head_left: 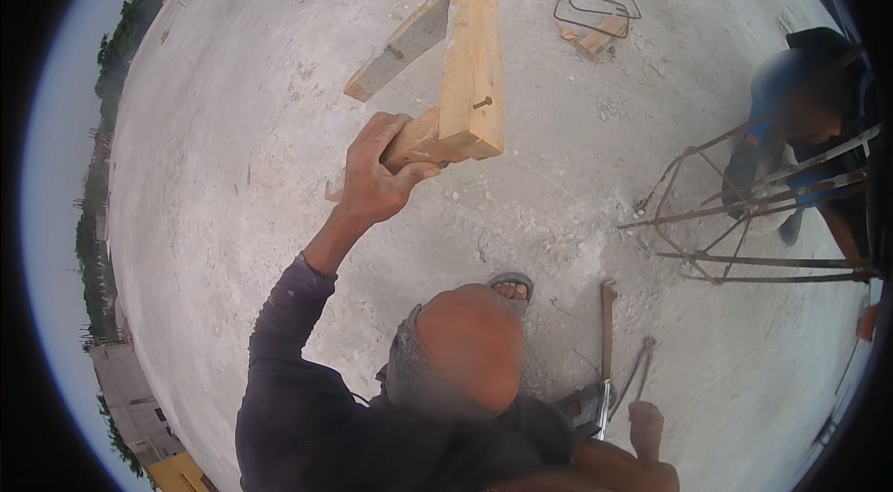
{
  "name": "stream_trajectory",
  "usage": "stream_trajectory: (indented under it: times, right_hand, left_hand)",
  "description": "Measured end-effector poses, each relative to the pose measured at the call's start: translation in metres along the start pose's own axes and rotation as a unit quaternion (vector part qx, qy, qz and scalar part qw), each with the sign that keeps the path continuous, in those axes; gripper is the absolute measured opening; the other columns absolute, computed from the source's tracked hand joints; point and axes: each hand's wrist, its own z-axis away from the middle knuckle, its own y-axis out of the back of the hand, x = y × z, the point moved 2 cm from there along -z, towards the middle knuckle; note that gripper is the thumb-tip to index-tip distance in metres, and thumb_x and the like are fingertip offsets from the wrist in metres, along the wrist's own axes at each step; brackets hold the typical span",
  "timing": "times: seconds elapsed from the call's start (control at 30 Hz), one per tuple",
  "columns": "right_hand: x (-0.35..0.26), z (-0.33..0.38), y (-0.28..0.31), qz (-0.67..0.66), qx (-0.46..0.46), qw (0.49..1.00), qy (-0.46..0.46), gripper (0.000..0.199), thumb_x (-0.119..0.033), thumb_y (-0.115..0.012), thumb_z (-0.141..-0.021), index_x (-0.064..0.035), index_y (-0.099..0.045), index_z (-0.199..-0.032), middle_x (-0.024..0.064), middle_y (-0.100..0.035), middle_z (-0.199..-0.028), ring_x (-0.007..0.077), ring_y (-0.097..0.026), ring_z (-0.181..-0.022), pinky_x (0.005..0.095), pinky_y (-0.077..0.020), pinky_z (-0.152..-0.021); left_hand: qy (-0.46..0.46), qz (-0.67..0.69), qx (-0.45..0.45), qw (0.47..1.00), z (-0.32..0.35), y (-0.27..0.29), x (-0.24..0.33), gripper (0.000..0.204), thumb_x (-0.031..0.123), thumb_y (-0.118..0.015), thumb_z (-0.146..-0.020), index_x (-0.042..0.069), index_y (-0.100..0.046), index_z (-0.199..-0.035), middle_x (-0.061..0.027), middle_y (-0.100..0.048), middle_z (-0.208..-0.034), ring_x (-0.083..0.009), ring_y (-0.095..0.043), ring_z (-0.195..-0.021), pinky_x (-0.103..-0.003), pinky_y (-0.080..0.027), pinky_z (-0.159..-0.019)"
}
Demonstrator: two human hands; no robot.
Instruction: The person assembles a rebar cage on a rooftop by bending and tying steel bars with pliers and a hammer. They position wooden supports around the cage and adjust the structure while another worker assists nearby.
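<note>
Raised in front of me, my left hand (379, 171) is closed around one board of a wooden frame (473, 55), with the thumb along its underside. The frame is made of light timber pieces joined at corners. A nail (482, 103) sticks partly out of its near end. My right hand (646, 430) is low at the right, its fingers curled; what it holds, if anything, is hidden. Close by it are a long-handled tool (607, 334) with a wooden-looking handle and a shiny metal lower part, and a thin dark metal rod (642, 366).
Pale, dusty concrete (233, 148) surrounds me. A bent wire loop (597, 6) lies with wood scraps (603, 38) at the far side. On the right, another person (809, 101) is behind a rebar cage (744, 213). My sandalled foot (512, 289) is below the frame.
</note>
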Motion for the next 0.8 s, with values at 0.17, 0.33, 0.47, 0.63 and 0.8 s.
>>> stream_trajectory:
  times: [0.17, 0.33, 0.47, 0.63, 0.8]
  right_hand:
    - [-0.136, -0.086, 0.052, -0.168, -0.076, 0.983, 0.017, 0.046, -0.041, -0.059, -0.100, 0.0028, -0.066, -0.113, 0.0117, -0.069, -0.095, 0.0192, -0.066, -0.084, 0.0347, -0.0540, -0.075]
    - [-0.274, -0.152, 0.036, -0.320, -0.136, 0.931, 0.114, 0.048, -0.041, -0.055, -0.102, 0.0022, -0.060, -0.124, 0.0120, -0.067, -0.100, 0.0188, -0.065, -0.089, 0.0324, -0.0536, -0.078]
    - [-0.312, -0.186, -0.007, -0.352, -0.198, 0.911, 0.089, 0.063, -0.052, -0.056, -0.100, 0.0008, -0.053, -0.136, 0.0136, -0.063, -0.114, 0.0223, -0.066, -0.098, 0.0356, -0.0547, -0.086]
    - [-0.336, -0.193, -0.068, -0.447, -0.204, 0.870, 0.029, 0.068, -0.045, -0.062, -0.099, -0.0011, -0.041, -0.146, 0.0141, -0.060, -0.123, 0.0218, -0.066, -0.105, 0.0344, -0.0543, -0.089]
    - [-0.354, -0.191, -0.098, -0.349, -0.209, 0.907, 0.114, 0.090, -0.048, -0.062, -0.098, 0.0033, -0.017, -0.158, 0.0240, -0.049, -0.140, 0.0319, -0.061, -0.119, 0.0433, -0.0536, -0.095]
  left_hand:
    - [-0.062, -0.101, 0.059, 0.991, 0.094, -0.061, -0.009, 0.058, 0.008, -0.088, -0.060, -0.002, -0.062, -0.111, -0.0163, -0.063, -0.101, -0.0340, -0.062, -0.087, -0.042, -0.049, -0.075]
    - [-0.054, -0.093, 0.050, 0.993, 0.142, -0.099, -0.009, 0.057, 0.016, -0.086, -0.062, -0.001, -0.062, -0.112, -0.0149, -0.063, -0.100, -0.0338, -0.061, -0.090, -0.043, -0.048, -0.079]
    - [-0.012, -0.048, -0.011, 0.999, 0.171, -0.119, -0.010, 0.055, 0.023, -0.083, -0.067, 0.000, -0.063, -0.113, -0.0142, -0.063, -0.099, -0.0337, -0.062, -0.091, -0.043, -0.049, -0.080]
    - [-0.017, -0.058, -0.051, 0.997, 0.198, -0.143, -0.012, 0.055, 0.028, -0.081, -0.070, -0.001, -0.064, -0.114, -0.0141, -0.063, -0.100, -0.0336, -0.062, -0.091, -0.042, -0.050, -0.080]
    - [-0.048, -0.074, -0.077, 0.993, 0.205, -0.161, -0.002, 0.054, 0.026, -0.081, -0.069, -0.001, -0.064, -0.112, -0.0139, -0.062, -0.098, -0.0338, -0.061, -0.088, -0.043, -0.050, -0.077]
